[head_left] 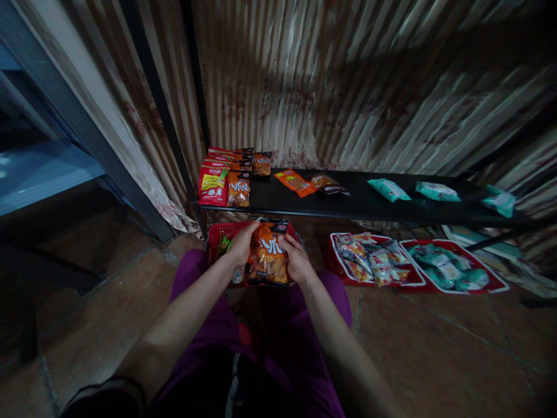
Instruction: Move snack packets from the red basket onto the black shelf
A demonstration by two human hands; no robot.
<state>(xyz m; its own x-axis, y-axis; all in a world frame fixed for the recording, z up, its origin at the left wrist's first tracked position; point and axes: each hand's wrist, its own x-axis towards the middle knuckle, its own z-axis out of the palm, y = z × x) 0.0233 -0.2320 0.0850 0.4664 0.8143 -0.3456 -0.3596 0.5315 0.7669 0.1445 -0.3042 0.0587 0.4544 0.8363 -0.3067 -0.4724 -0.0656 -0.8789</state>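
Observation:
Between my two hands is an orange-and-black snack bag (268, 255), its printed front facing me. My left hand (242, 247) grips its left edge near the top, and my right hand (296, 258) closes on the right edge. Underneath sits a red basket (213, 235) with green and other packets in it, partly hidden by the bag and my hands. On the black shelf (278, 200) just beyond, red snack bags (213, 184) stand in a row at the left end. Beside them are matching orange-and-black bags (239, 190).
Farther along the shelf lie an orange packet (296, 182), a dark clear-fronted packet (327, 183) and teal packets (437, 191). On the floor to the right are a red basket of mixed packets (372, 258) and another of teal packets (448, 267). A dark metal post (195, 75) rises at left.

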